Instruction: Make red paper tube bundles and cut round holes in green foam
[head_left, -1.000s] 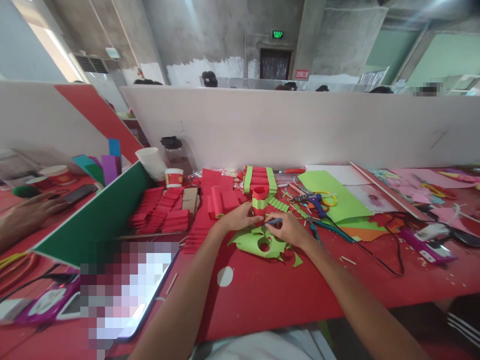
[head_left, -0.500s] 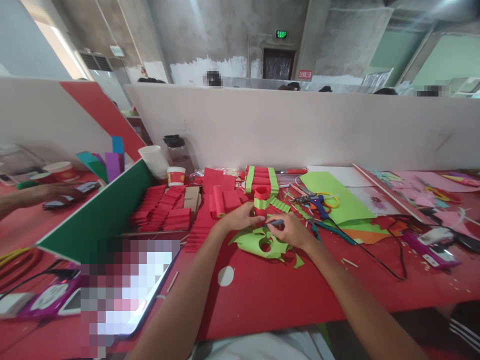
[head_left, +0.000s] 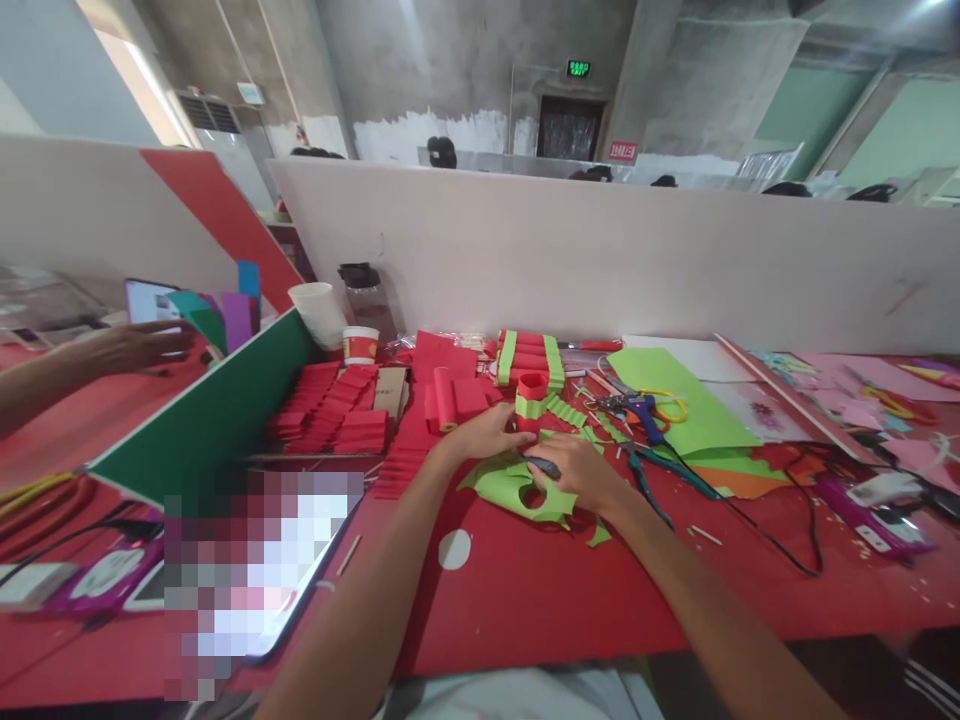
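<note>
Red and upright beside the left hand [head_left: 486,432], whose grip cannot be told, the tube [head_left: 531,404] is best kept steady while the dark tool [head_left: 544,467] clasped by the right hand [head_left: 577,472] is guided lightly.

Paper tube [head_left: 531,408] between paper cup [head_left: 361,347], left, and glue gun [head_left: 646,416], right.

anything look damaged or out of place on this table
The light green sheet by the right hand looks oddest: it has a round hole and ragged edges, with a scrap beside it, perhaps from cutting. Farther right, a black cable loops loosely across the red table. No spill shows.
</note>
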